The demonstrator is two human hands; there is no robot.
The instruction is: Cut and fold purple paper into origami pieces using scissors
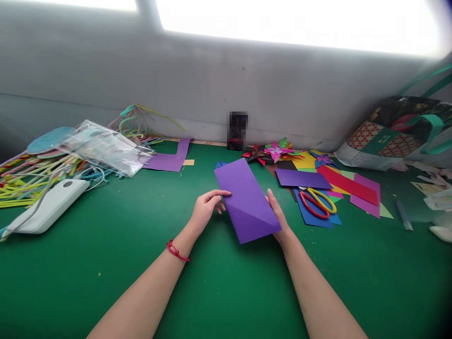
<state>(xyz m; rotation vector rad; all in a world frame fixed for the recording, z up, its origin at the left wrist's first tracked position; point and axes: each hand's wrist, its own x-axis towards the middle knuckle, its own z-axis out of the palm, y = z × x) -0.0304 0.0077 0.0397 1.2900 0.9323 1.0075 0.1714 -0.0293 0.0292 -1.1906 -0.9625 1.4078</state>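
Note:
A sheet of purple paper (243, 193) is held up at a slant over the green table, a diagonal crease line or fold edge crossing its lower part. My right hand (278, 216) grips its right edge, thumb upright along the side and the other fingers hidden behind. From the left, my left hand (208, 205) touches the paper's left edge with a stretched index fingertip. Its other fingers are loosely bent and apart, beside the sheet. A blue folded piece (221, 165) peeks out behind the paper's top left corner.
Scissors (319, 202) with red and yellow handles lie on coloured paper to the right, near a purple strip (302, 179) and folded paper stars (277, 150). Left are a white glue gun-like device (49, 207), pipe cleaners (21, 193) and a clear plastic bag (109, 146). A patterned bag (384, 139) stands right.

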